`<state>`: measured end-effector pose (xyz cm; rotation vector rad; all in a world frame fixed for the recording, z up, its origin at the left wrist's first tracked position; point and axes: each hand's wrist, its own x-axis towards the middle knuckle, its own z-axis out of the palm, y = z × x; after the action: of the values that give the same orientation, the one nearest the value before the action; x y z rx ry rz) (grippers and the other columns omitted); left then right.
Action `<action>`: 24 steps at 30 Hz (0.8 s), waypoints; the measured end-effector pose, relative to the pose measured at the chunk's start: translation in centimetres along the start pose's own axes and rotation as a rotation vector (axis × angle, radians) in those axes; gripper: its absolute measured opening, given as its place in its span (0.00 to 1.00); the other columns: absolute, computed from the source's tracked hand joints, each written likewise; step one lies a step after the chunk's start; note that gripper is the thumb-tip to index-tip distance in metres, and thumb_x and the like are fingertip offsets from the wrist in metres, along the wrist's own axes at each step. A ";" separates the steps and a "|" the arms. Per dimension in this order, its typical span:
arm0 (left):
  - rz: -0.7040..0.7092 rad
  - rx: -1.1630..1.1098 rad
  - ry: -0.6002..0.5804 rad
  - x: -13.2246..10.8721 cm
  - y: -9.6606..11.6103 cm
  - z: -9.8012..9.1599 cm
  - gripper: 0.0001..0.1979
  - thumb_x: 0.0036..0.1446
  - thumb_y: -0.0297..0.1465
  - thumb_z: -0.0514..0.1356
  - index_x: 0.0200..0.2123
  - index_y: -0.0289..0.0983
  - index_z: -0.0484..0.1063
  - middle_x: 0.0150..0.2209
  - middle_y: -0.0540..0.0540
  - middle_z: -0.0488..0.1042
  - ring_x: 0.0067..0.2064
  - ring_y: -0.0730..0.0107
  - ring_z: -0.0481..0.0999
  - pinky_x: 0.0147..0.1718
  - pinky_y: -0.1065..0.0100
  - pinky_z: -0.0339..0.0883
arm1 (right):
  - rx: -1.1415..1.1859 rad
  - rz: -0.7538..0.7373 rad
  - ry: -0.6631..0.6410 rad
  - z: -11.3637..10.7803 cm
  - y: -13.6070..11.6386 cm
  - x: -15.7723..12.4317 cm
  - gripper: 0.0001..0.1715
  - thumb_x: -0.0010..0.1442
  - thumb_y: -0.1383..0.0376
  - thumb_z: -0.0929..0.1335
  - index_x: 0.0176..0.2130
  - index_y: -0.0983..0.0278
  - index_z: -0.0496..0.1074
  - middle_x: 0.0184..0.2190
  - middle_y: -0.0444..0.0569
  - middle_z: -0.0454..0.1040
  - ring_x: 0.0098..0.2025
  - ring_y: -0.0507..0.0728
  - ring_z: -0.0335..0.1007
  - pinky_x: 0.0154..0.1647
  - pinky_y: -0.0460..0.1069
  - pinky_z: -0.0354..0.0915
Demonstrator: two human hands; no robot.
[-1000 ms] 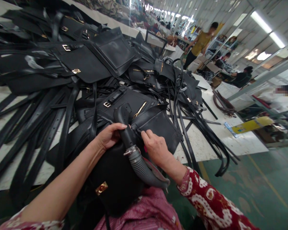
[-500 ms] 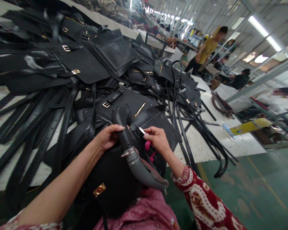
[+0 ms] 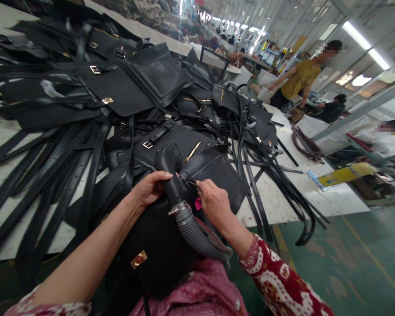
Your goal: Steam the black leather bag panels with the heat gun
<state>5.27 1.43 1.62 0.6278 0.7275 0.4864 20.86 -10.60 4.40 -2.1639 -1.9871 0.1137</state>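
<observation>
My left hand (image 3: 148,188) is closed at a black bent hose nozzle (image 3: 171,186), its thumb on the near edge and its fingers passing behind. A grey ribbed hose (image 3: 194,235) is joined to the nozzle by a metal clamp. Just right of it, my right hand (image 3: 213,199) grips small thread snips (image 3: 192,181), their dark blades pointing left and a bit of pink showing below. Under both hands a black bag (image 3: 161,259) with a gold clasp lies against my lap. Whatever the blades touch is too dark to make out.
Black bags (image 3: 121,87) with buckles and zips cover the white table (image 3: 339,199). Long black straps (image 3: 52,175) spread left and others hang off the right edge. A yellow roll (image 3: 347,174) lies at the right corner. A person (image 3: 296,81) in a mustard top stands beyond.
My right hand has turned over, so its back now faces up, and the snips' blades look dark rather than bright. My left hand stays at the nozzle. The standing person has moved right.
</observation>
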 end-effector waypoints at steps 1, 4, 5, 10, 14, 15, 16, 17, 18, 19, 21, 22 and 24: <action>0.000 -0.002 -0.001 0.0 0.0 0.0 0.08 0.39 0.28 0.59 0.27 0.31 0.74 0.21 0.47 0.75 0.22 0.69 0.72 0.27 0.70 0.68 | -0.049 -0.011 -0.017 -0.2 -0.1 0.1 0.16 0.60 0.72 0.59 0.48 0.62 0.65 0.39 0.48 0.71 0.40 0.54 0.69 0.35 0.46 0.62; 0.007 0.003 -0.018 0.0 0.0 -0.1 0.08 0.40 0.28 0.59 0.27 0.31 0.74 0.21 0.47 0.75 0.22 0.70 0.72 0.27 0.70 0.68 | -0.162 -0.050 -0.063 -1.2 -0.3 0.8 0.15 0.60 0.72 0.59 0.45 0.61 0.65 0.37 0.46 0.71 0.36 0.54 0.70 0.30 0.47 0.61; 0.010 0.005 -0.030 0.0 0.0 -0.1 0.08 0.40 0.28 0.59 0.27 0.31 0.74 0.21 0.47 0.75 0.22 0.70 0.72 0.27 0.70 0.68 | -0.203 -0.075 -0.084 -1.7 -0.3 1.1 0.14 0.60 0.71 0.58 0.44 0.61 0.65 0.37 0.46 0.71 0.35 0.55 0.70 0.28 0.47 0.61; 0.016 0.009 -0.090 0.0 -0.1 -0.3 0.09 0.40 0.29 0.59 0.28 0.31 0.74 0.22 0.46 0.76 0.24 0.69 0.73 0.27 0.71 0.68 | -0.385 -0.340 -0.199 -4.6 -0.6 3.6 0.13 0.61 0.71 0.56 0.35 0.64 0.67 0.33 0.49 0.72 0.31 0.57 0.71 0.23 0.49 0.57; 0.014 0.009 -0.093 0.0 -0.1 -0.4 0.09 0.39 0.29 0.60 0.28 0.31 0.74 0.22 0.47 0.76 0.24 0.69 0.73 0.28 0.70 0.68 | -0.376 -0.508 -0.270 -5.8 -0.6 5.3 0.15 0.61 0.72 0.56 0.34 0.66 0.69 0.32 0.52 0.72 0.31 0.58 0.71 0.24 0.49 0.57; 0.016 0.013 -0.097 0.0 -0.1 -0.4 0.09 0.40 0.29 0.60 0.28 0.31 0.74 0.22 0.46 0.76 0.24 0.68 0.73 0.28 0.70 0.68 | -0.328 -0.513 -0.285 -5.8 -0.4 5.6 0.15 0.61 0.72 0.56 0.34 0.67 0.69 0.32 0.53 0.73 0.31 0.58 0.71 0.26 0.49 0.57; 0.019 0.016 -0.101 0.1 -0.1 -0.4 0.09 0.40 0.29 0.60 0.28 0.31 0.74 0.22 0.46 0.76 0.24 0.68 0.73 0.28 0.70 0.68 | -0.227 -0.482 -0.294 -5.6 -0.1 5.8 0.14 0.60 0.73 0.57 0.33 0.67 0.70 0.32 0.53 0.73 0.32 0.58 0.71 0.28 0.50 0.58; 0.022 0.018 -0.105 0.1 -0.1 -0.4 0.09 0.40 0.29 0.60 0.27 0.31 0.74 0.22 0.46 0.75 0.24 0.68 0.73 0.28 0.70 0.68 | -0.089 -0.422 -0.295 -5.4 0.3 6.0 0.13 0.58 0.74 0.59 0.32 0.68 0.71 0.31 0.53 0.73 0.32 0.58 0.71 0.30 0.50 0.59; 0.022 0.017 -0.104 0.0 -0.1 -0.4 0.09 0.40 0.29 0.60 0.27 0.31 0.74 0.22 0.46 0.75 0.24 0.68 0.73 0.28 0.70 0.68 | 0.064 -0.346 -0.289 -5.0 0.8 6.1 0.11 0.55 0.74 0.61 0.30 0.67 0.71 0.31 0.52 0.74 0.33 0.58 0.70 0.32 0.51 0.60; 0.021 0.012 -0.097 0.0 -0.1 -0.4 0.08 0.39 0.29 0.60 0.27 0.31 0.74 0.22 0.46 0.75 0.24 0.69 0.73 0.27 0.70 0.68 | 0.210 -0.265 -0.279 -4.4 1.3 6.1 0.09 0.53 0.75 0.63 0.29 0.67 0.72 0.30 0.51 0.74 0.34 0.58 0.70 0.34 0.51 0.60; 0.012 0.003 -0.084 -0.1 0.0 -0.3 0.08 0.39 0.29 0.60 0.26 0.31 0.74 0.21 0.46 0.75 0.23 0.69 0.73 0.27 0.70 0.67 | 0.417 -0.133 -0.256 -3.0 2.4 5.9 0.08 0.49 0.75 0.66 0.28 0.66 0.73 0.28 0.47 0.75 0.33 0.55 0.70 0.35 0.49 0.62; 0.008 0.002 -0.081 -0.1 0.0 -0.3 0.08 0.39 0.29 0.59 0.26 0.31 0.74 0.21 0.46 0.75 0.23 0.69 0.72 0.27 0.70 0.67 | 0.469 -0.093 -0.247 -2.1 2.9 5.7 0.08 0.48 0.75 0.66 0.30 0.66 0.74 0.27 0.45 0.75 0.31 0.54 0.70 0.33 0.47 0.63; 0.010 0.005 -0.087 -0.2 0.0 -0.3 0.09 0.39 0.29 0.59 0.27 0.32 0.74 0.21 0.46 0.75 0.23 0.68 0.72 0.27 0.70 0.67 | 0.555 -0.019 -0.218 -0.5 3.4 5.0 0.10 0.50 0.73 0.65 0.34 0.67 0.73 0.27 0.44 0.76 0.27 0.51 0.69 0.28 0.45 0.64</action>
<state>4.90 1.40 1.58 0.6538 0.6437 0.4636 24.70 -5.91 4.60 -1.8264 -1.7935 0.8227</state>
